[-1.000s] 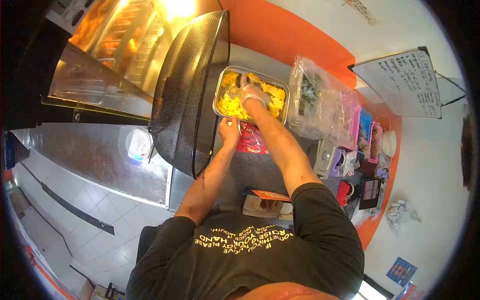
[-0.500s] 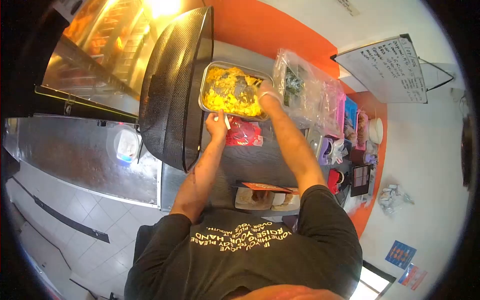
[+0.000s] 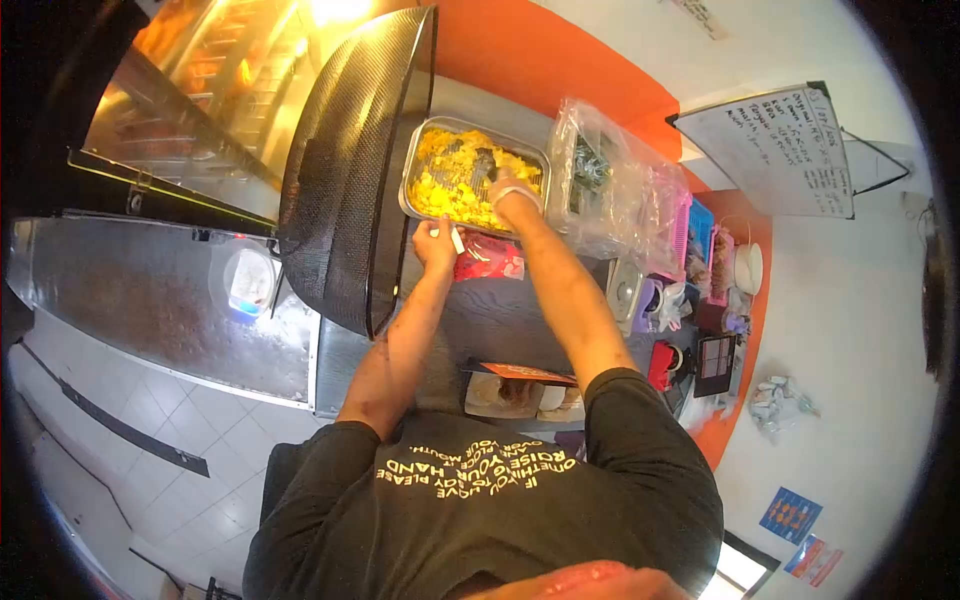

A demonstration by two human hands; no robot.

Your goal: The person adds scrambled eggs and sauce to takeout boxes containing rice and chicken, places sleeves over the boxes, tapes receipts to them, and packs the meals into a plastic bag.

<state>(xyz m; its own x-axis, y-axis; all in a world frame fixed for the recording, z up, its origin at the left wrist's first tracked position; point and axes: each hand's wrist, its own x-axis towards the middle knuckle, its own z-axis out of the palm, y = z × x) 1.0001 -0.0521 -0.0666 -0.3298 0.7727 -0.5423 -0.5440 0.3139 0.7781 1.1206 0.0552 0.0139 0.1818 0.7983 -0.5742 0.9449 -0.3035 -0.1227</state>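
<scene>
A silver metal tray (image 3: 404, 190) holds crumbly yellow food (image 3: 455, 180), spread unevenly over its ridged bottom. My right hand (image 3: 513, 198) is inside the right part of the tray, fingers curled around something dark that I cannot make out. What looks like a clear plastic glove covers that hand. By the tray's near-left edge, my left hand (image 3: 436, 246) is closed on a small white piece (image 3: 458, 240). Just to its right, a red plastic packet (image 3: 490, 258) lies on the dark counter.
Left of the tray stands a black mesh cover (image 3: 345, 180), near a lit glass-fronted cabinet (image 3: 200, 100). On the right are clear plastic bags (image 3: 610, 190), pink and blue baskets (image 3: 700, 230) and a card terminal (image 3: 715, 365). A whiteboard (image 3: 770, 150) hangs on the wall.
My right hand has moved left and slightly toward me within the tray, across the yellow food. The left hand stays at the tray's near edge with the white piece.
</scene>
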